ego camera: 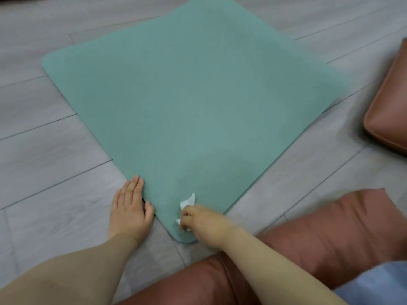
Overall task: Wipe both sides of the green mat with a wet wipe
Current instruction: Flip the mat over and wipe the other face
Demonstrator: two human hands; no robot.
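Green mat lying flat on grey plank floor, turned diamond-wise, nearest corner pointing toward the wearer. Darker, damp-looking patch noted on the mat just inward of that near corner; remainder of the visible face paler, presumably unwiped.

Left hand: fingers straight and together, palm down on the floor against the mat's near-left edge, thumb resting over the edge onto the mat. Not gripping anything.

Right hand: fingers curled, pinching a crumpled white wet wipe at the near corner of the mat. Part of the wipe protruding beyond the fingers; whether the bulk sits flat under the hand cannot be told.

Brown leather cushions close beside the near-right edge; another at the right margin of the view, apart from the mat.

Risks, as judged:
- Mat shifting or rucking under a forward stroke, since the holding hand bears mostly on the floor, with only the thumb on the mat.
- Near corner folding up if the wipe drags against it.
- Bunched wipe giving narrow contact, leaving streaks or missed bands, particularly toward the far corner and side corners at full reach.
- Wipe drying before the underside is reached.
- Underside not yet dealt with; flipping near the cushions liable to catch the near-right edge on them.
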